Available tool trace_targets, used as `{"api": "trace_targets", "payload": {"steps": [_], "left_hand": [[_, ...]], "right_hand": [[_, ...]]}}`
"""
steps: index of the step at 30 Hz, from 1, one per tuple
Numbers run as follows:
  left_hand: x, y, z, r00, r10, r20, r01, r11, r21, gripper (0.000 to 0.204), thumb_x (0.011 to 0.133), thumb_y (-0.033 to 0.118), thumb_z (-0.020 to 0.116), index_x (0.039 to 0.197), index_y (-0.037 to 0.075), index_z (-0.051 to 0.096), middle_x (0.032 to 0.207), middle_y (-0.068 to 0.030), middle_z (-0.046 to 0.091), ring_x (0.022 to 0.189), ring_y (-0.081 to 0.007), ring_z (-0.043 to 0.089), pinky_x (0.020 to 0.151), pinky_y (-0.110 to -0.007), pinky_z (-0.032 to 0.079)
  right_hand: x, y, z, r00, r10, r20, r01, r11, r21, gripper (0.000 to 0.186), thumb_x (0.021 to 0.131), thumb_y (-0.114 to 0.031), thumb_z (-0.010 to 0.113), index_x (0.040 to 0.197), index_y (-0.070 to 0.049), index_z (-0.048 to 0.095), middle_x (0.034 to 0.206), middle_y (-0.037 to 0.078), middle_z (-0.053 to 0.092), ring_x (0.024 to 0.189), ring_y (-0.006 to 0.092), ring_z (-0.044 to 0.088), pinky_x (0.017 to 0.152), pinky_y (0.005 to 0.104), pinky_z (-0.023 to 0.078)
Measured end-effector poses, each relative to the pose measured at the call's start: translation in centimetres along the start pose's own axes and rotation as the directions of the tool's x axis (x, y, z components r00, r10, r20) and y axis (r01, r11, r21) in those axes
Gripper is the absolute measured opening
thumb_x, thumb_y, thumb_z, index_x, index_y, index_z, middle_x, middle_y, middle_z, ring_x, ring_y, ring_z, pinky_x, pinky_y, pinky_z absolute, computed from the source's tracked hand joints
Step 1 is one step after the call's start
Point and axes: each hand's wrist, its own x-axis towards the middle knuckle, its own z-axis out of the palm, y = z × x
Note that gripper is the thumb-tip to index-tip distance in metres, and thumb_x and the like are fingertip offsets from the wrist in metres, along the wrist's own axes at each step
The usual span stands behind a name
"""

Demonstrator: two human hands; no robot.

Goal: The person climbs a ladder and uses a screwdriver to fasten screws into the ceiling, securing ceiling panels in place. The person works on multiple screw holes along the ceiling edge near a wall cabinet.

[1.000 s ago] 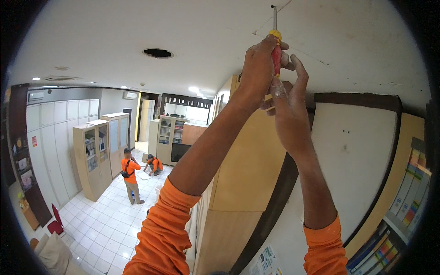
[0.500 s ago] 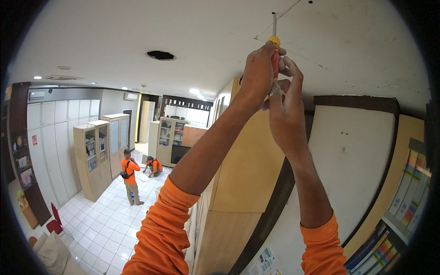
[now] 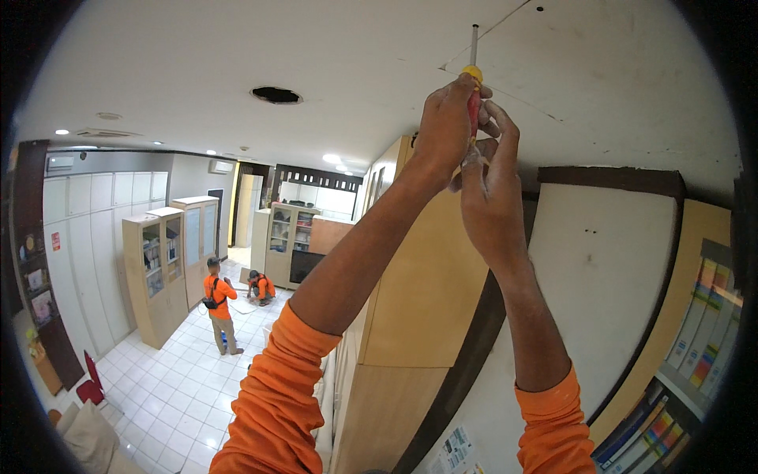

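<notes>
Overhead, a screwdriver (image 3: 474, 110) with a red and yellow handle points straight up, its metal shaft ending at a small dark spot in the white ceiling panel (image 3: 616, 79). Whether a screw sits at that spot is too small to tell. My left hand (image 3: 446, 126) is closed around the handle just under the yellow collar. Lower down, my right hand (image 3: 493, 197) grips the butt end of the same handle, with whitish dust on its fingers. A thin panel seam runs close beside the shaft, and another dark hole lies to the right.
A round opening (image 3: 276, 95) is cut in the ceiling to the left. Tall wooden cabinets (image 3: 418, 292) rise below my arms, with a binder shelf (image 3: 703, 332) at right. Two people in orange work farther off on the tiled floor (image 3: 170, 395), one standing, one crouching.
Both hands stay on the screwdriver, with my right fingers slightly shifted on the handle. The whole view has moved a little. The standing person's raised hand is slightly lower.
</notes>
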Motion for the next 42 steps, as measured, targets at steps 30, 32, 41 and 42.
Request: {"api": "trace_targets", "payload": {"steps": [30,32,41,42], "left_hand": [[2.6,3.2,-0.9,0.975,-0.082,0.205,0.072,0.996,0.055,0.050,0.105,0.038,0.055,0.130,-0.005,0.060,0.104,-0.0184,0.069,0.103,-0.0274,0.069,0.092,-0.036,0.057],[2.9,3.7,-0.7,0.968,-0.101,0.232,0.093,0.995,0.047,0.049,0.107,0.037,0.049,0.130,-0.005,0.059,0.106,-0.0192,0.069,0.106,-0.0288,0.070,0.093,-0.037,0.058],[4.3,4.6,-0.6,0.994,-0.093,0.057,0.071,0.952,0.299,0.041,0.109,0.036,0.045,0.115,-0.002,0.061,0.100,-0.0170,0.070,0.095,-0.0264,0.071,0.087,-0.040,0.059],[4.4,4.6,-0.6,0.995,-0.077,0.066,0.051,0.943,0.330,0.040,0.109,0.035,0.045,0.114,-0.001,0.061,0.097,-0.0158,0.070,0.093,-0.0257,0.071,0.086,-0.039,0.059]], "right_hand": [[5.8,-1.3,4.1,0.859,0.334,-0.389,-0.090,0.845,0.527,0.033,0.109,-0.033,0.046,0.118,-0.002,0.051,0.086,0.011,0.062,0.070,0.0191,0.064,0.061,0.0334,0.052],[4.7,-2.7,3.0,0.798,0.601,0.051,-0.193,0.174,0.966,0.031,0.110,-0.037,0.045,0.109,-0.008,0.055,0.070,-0.002,0.053,0.055,0.0097,0.049,0.055,0.0254,0.046],[5.0,-3.5,1.7,0.834,0.528,0.161,-0.340,0.262,0.903,0.032,0.110,-0.041,0.041,0.106,-0.012,0.051,0.065,-0.003,0.045,0.043,0.0088,0.031,0.048,0.0267,0.033],[5.0,-3.5,2.1,0.822,0.561,0.097,-0.336,0.340,0.878,0.033,0.110,-0.042,0.042,0.105,-0.011,0.052,0.066,-0.003,0.045,0.044,0.0085,0.031,0.048,0.0267,0.032]]}}
